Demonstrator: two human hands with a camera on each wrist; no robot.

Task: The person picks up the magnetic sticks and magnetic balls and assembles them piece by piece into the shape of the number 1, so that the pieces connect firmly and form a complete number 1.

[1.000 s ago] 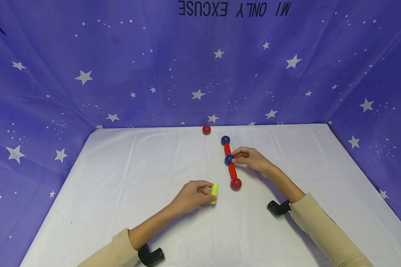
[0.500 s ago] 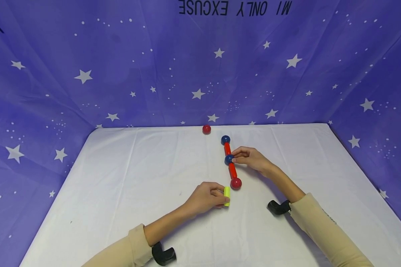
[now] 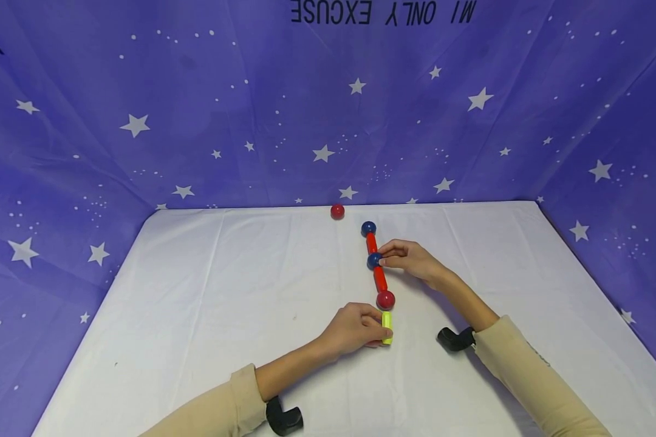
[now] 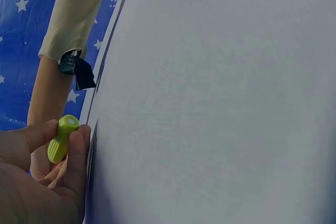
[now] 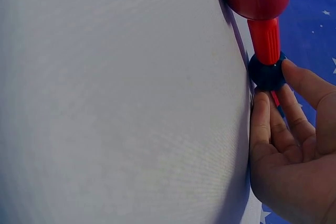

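My left hand (image 3: 355, 329) pinches a short yellow-green rod (image 3: 387, 328) between thumb and fingers. In the left wrist view the ridged yellow-green rod (image 4: 62, 139) shows a pale round spot on its end. The rod's far end is right at a red ball (image 3: 385, 300), the near end of a straight chain. From there the chain runs through a red rod (image 3: 380, 280), a blue ball (image 3: 374, 261), another red rod (image 3: 372, 243) and a far blue ball (image 3: 369, 229). My right hand (image 3: 412, 262) pinches the middle blue ball (image 5: 268, 72) between thumb and fingers.
A loose red ball (image 3: 337, 212) lies at the far edge of the white-covered table (image 3: 240, 273). Behind and at both sides hangs a purple-blue cloth (image 3: 284, 109) with white stars. Black wrist mounts (image 3: 455, 340) stick out below both sleeves.
My left hand has moved right and slightly nearer with the yellow-green rod, from left of the chain to just below its near red ball. The right hand and the chain stay in place.
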